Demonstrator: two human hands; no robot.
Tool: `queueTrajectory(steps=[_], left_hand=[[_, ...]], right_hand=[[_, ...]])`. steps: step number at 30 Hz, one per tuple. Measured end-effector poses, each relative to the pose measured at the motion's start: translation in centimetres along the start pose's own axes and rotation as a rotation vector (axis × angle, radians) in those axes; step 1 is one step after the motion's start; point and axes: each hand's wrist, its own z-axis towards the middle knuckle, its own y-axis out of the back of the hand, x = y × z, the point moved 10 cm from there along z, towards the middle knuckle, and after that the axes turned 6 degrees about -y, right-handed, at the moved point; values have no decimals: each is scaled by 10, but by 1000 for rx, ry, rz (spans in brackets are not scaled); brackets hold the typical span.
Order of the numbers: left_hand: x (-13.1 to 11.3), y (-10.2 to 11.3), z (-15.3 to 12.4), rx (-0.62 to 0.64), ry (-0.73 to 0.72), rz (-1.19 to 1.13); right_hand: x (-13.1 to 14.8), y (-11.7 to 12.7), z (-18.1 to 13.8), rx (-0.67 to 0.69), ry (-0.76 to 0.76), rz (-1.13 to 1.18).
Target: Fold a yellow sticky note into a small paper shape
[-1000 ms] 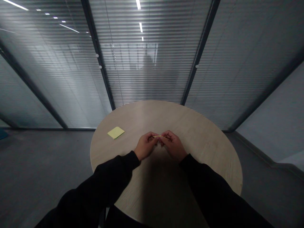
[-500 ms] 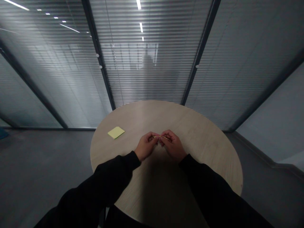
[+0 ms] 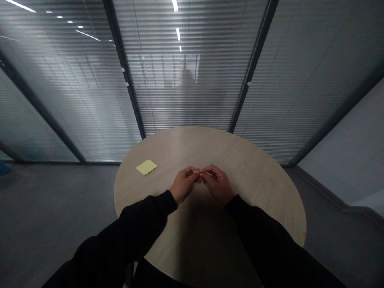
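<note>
My left hand (image 3: 183,185) and my right hand (image 3: 219,185) meet over the middle of the table, thumbs and fingers pinched together. Between them is a small yellow piece of paper (image 3: 196,172), seen nearly edge-on and mostly covered by the fingertips. Both hands are closed on it, their fingertips almost touching. Left of my left hand, a pad of yellow sticky notes (image 3: 147,167) lies flat on the tabletop, apart from both hands.
The round wooden table (image 3: 258,172) stands close to a glass partition with blinds (image 3: 186,104). Grey floor (image 3: 75,200) surrounds it. A white wall panel (image 3: 354,160) rises at the right, and a blue object (image 3: 4,169) is at the far left edge.
My fingers have shifted slightly around the paper, and less of its yellow edge shows now. The sticky note pad has stayed in place.
</note>
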Motion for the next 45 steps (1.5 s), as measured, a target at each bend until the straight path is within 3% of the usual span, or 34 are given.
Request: queueTrajectory(steps=[11, 23, 31, 36, 45], left_hand=[[4, -2, 2, 38, 23, -62], [-12, 5, 4, -7, -93, 189], [-16, 8, 4, 1, -144, 337], [-13, 7, 3, 0, -106, 286], [-7, 3, 1, -6, -35, 158]], right_hand=[[0, 5, 2, -8, 2, -39], [-8, 5, 5, -3, -37, 28], [-23, 1, 6, 50, -178, 161], [-26, 0, 5, 81, -204, 168], [-18, 7, 4, 57, -99, 13]])
